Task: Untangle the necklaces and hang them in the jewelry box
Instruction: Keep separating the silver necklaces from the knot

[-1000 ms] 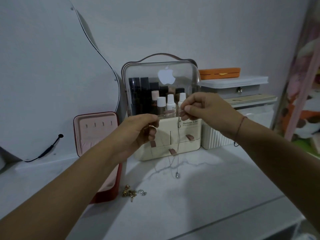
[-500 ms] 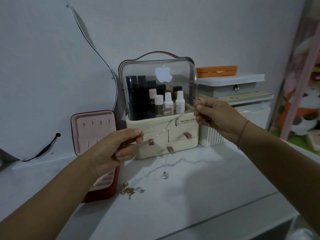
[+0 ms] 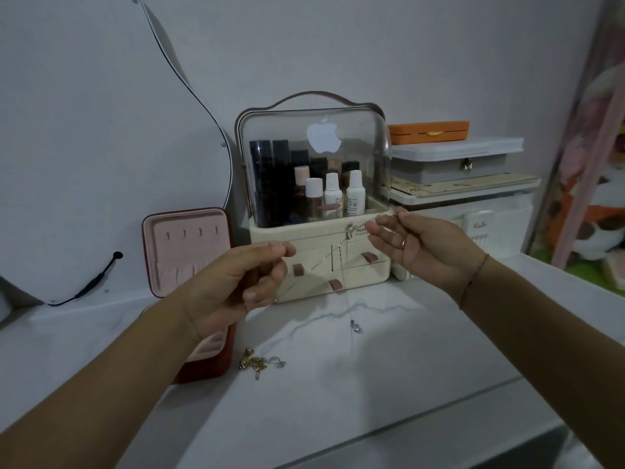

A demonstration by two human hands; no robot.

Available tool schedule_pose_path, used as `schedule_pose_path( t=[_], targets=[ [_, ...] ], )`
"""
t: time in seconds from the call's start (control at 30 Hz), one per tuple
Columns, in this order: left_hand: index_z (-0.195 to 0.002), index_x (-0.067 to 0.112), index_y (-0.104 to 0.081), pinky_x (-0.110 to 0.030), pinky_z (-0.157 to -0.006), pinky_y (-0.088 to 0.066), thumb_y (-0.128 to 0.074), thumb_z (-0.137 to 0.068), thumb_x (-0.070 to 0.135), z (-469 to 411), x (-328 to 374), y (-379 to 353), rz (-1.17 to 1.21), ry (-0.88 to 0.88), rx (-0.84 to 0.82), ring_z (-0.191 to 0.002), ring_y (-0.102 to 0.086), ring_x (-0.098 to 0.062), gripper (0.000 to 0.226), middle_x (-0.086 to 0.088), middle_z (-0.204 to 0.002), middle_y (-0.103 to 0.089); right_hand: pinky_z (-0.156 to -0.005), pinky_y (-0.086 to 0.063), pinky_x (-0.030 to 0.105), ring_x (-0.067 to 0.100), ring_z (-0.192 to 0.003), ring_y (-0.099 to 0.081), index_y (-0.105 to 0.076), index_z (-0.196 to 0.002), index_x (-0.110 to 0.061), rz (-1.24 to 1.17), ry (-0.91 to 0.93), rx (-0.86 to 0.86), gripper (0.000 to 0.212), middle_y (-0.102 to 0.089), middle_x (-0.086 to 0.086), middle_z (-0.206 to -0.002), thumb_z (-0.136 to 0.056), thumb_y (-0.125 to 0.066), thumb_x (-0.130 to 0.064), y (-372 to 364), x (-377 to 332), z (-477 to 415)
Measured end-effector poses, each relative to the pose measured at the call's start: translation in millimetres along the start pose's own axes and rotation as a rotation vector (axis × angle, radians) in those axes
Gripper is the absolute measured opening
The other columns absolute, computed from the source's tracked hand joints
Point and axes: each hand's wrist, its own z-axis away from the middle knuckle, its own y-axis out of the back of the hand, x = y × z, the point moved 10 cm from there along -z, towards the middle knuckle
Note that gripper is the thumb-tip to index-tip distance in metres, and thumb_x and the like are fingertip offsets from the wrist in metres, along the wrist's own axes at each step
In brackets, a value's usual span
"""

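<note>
A thin silver necklace chain (image 3: 324, 257) is stretched between my two hands in front of the cosmetics case. My left hand (image 3: 236, 282) pinches its lower end and my right hand (image 3: 416, 245) pinches its upper end. A strand hangs down from the chain to a small silver pendant (image 3: 355, 326) just above the tabletop. The red jewelry box (image 3: 189, 252) stands open at the left, its pink lid upright with small hooks; my left forearm hides part of its base. A tangle of gold and silver jewelry (image 3: 258, 363) lies on the table beside the box.
A cream cosmetics case (image 3: 318, 204) with a clear lid, bottles and small drawers stands right behind my hands. Stacked white and grey boxes (image 3: 460, 170) with an orange case (image 3: 427, 132) on top sit at the right. A curved mirror (image 3: 84, 147) leans at the left. The white table (image 3: 372, 384) ends at the front.
One second ago my hands were close together with the chain hanging down. They then drew apart and the chain is pulled taut between them. My left hand has dropped lower.
</note>
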Motion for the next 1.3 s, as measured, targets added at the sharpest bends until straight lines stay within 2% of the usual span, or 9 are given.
schedule_pose_path(
  t=[0.17, 0.3, 0.5, 0.6, 0.77, 0.87, 1.0, 1.17, 1.3],
  targets=[
    [-0.080, 0.010, -0.067, -0.017, -0.035, -0.028, -0.052, -0.082, 0.010, -2, -5, -4, -0.110, 0.018, -0.003, -0.033, -0.036, -0.009, 0.014, -0.008, -0.062, -0.055, -0.057, -0.058, 0.027, 0.017, -0.062, -0.071, -0.051, -0.092, -0.006, 0.060, 0.032, 0.016, 0.022, -0.068, 0.007, -0.064, -0.104, -0.033, -0.009, 4, -4, 1],
    [-0.079, 0.005, -0.065, -0.019, -0.037, -0.039, -0.029, -0.091, -0.006, 3, -14, -17, -0.300, 0.096, -0.062, -0.037, -0.050, -0.017, 0.039, -0.019, -0.080, -0.068, -0.059, -0.058, 0.027, 0.018, -0.064, -0.071, -0.049, -0.092, -0.006, 0.121, 0.085, -0.015, 0.020, -0.068, 0.008, -0.067, -0.104, -0.034, -0.009, -1, -14, 2],
    [-0.116, 0.013, -0.063, -0.020, -0.044, -0.047, -0.052, -0.096, 0.010, 5, -34, -32, -0.739, 0.250, -0.180, -0.044, -0.060, -0.014, 0.023, -0.004, -0.102, -0.073, -0.062, -0.058, 0.029, 0.021, -0.068, -0.071, -0.050, -0.101, -0.007, 0.240, 0.146, -0.063, 0.017, -0.068, 0.008, -0.071, -0.104, -0.034, -0.010, -13, -21, 7],
    [-0.130, 0.012, -0.052, -0.025, -0.049, -0.052, -0.069, -0.086, 0.016, -1, -40, -23, -0.849, 0.303, -0.073, -0.050, -0.064, -0.019, 0.047, -0.002, -0.099, -0.073, -0.063, -0.057, 0.030, 0.024, -0.073, -0.071, -0.048, -0.116, -0.005, 0.311, 0.159, -0.096, 0.020, -0.068, 0.011, -0.078, -0.104, -0.033, -0.011, -17, -19, 10],
    [-0.141, 0.014, -0.039, -0.024, -0.062, -0.057, -0.077, -0.075, 0.032, -5, -60, -24, -0.978, 0.358, -0.035, -0.068, -0.071, -0.017, 0.078, 0.005, -0.122, -0.058, -0.065, -0.058, 0.030, 0.024, -0.072, -0.071, -0.048, -0.109, -0.006, 0.433, 0.186, -0.141, 0.018, -0.066, 0.013, -0.081, -0.104, -0.032, -0.011, -29, -15, 19],
    [-0.139, 0.017, -0.042, -0.015, -0.057, -0.051, -0.078, -0.073, 0.040, -10, -80, -24, -1.055, 0.340, -0.031, -0.068, -0.069, -0.009, 0.078, 0.007, -0.128, -0.051, -0.064, -0.058, 0.029, 0.025, -0.071, -0.071, -0.049, -0.110, -0.005, 0.535, 0.176, -0.143, 0.020, -0.067, 0.014, -0.081, -0.104, -0.032, -0.012, -31, -4, 24],
    [-0.127, 0.023, -0.052, -0.007, -0.048, -0.038, -0.079, -0.075, 0.037, -17, -102, -15, -1.131, 0.270, 0.079, -0.051, -0.055, 0.004, 0.060, 0.015, -0.090, -0.054, -0.064, -0.059, 0.030, 0.023, -0.066, -0.070, -0.047, -0.113, -0.002, 0.557, 0.136, -0.114, 0.019, -0.066, 0.016, -0.081, -0.104, -0.032, -0.009, -12, 13, 29],
    [-0.108, 0.031, -0.062, -0.019, -0.087, -0.046, -0.082, -0.070, 0.038, -28, -110, -4, -1.132, 0.161, 0.147, -0.102, -0.058, -0.004, 0.044, 0.013, -0.120, -0.059, -0.063, -0.059, 0.028, 0.023, -0.069, -0.071, -0.048, -0.108, -0.004, 0.525, 0.133, -0.046, 0.017, -0.066, 0.016, -0.082, -0.104, -0.033, -0.010, 24, 17, 29],
    [-0.092, 0.029, -0.069, -0.034, -0.094, -0.048, -0.082, -0.071, 0.037, -36, -110, -8, -1.110, 0.089, 0.162, -0.099, -0.059, -0.007, 0.026, 0.009, -0.105, -0.063, -0.065, -0.059, 0.030, 0.022, -0.069, -0.070, -0.049, -0.104, -0.007, 0.463, 0.121, 0.016, 0.016, -0.066, 0.014, -0.080, -0.104, -0.033, -0.009, 48, 19, 26]
  ],
)
